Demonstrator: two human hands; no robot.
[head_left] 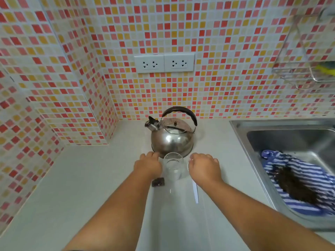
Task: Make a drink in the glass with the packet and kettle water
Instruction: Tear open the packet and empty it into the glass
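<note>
A clear empty glass [173, 166] stands upright on the pale counter [81, 187], just in front of a steel kettle [172, 140] with a black handle. A small dark packet [158, 182] lies flat on the counter left of the glass base, partly under my left wrist. My left hand [147, 165] hovers palm down to the left of the glass, fingers loosely curled, holding nothing. On the other side of the glass, my right hand [204, 167] is also palm down and empty. Neither hand touches the glass.
A thin white stick [195, 192] lies on the counter under my right wrist. A steel sink [282, 140] at the right holds a blue striped cloth [297, 180]. Mosaic tiled walls with two sockets [164, 63] enclose the back and left. A wire rack [306, 69] hangs top right.
</note>
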